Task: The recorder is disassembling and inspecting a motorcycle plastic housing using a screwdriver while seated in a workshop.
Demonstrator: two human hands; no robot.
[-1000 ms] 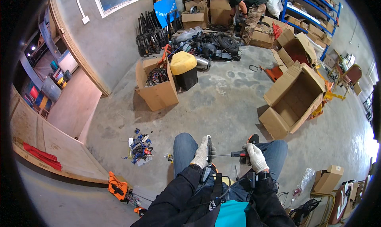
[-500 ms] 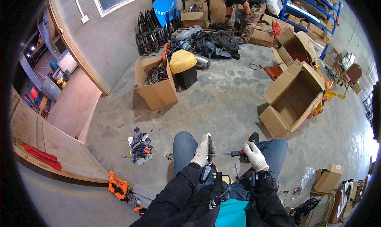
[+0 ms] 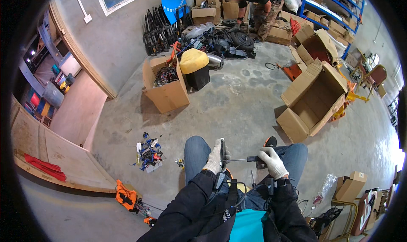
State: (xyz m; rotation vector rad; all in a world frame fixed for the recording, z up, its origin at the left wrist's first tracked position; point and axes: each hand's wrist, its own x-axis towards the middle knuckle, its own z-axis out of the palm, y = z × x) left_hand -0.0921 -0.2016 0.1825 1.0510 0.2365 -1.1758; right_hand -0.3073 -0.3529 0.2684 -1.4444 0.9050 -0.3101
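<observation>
My left hand [image 3: 214, 160], in a white work glove, is closed round a narrow, dark flat part [image 3: 222, 154] with a light edge, held upright above my left knee. What kind of part it is I cannot make out. My right hand [image 3: 273, 162], gloved too, grips the dark handle of a screwdriver [image 3: 241, 159]. The shaft lies level and points left, its tip at the lower half of the part. Whether the tip sits in a screw is too small to tell. Between my legs another thin tool [image 3: 253, 177] is visible.
Left of my knee lies a heap of small blue and black parts [image 3: 150, 153]. Ahead stand a carton of cables [image 3: 167, 96] and a black bin with a yellow top [image 3: 195, 68]. An open carton [image 3: 311, 102] lies right. Another person [image 3: 263, 9] bends over parts at the back.
The screwdriver has turned in my right hand, its handle now showing dark instead of red. Both hands keep their hold. The view has shifted slightly, and the person at the back has moved an arm.
</observation>
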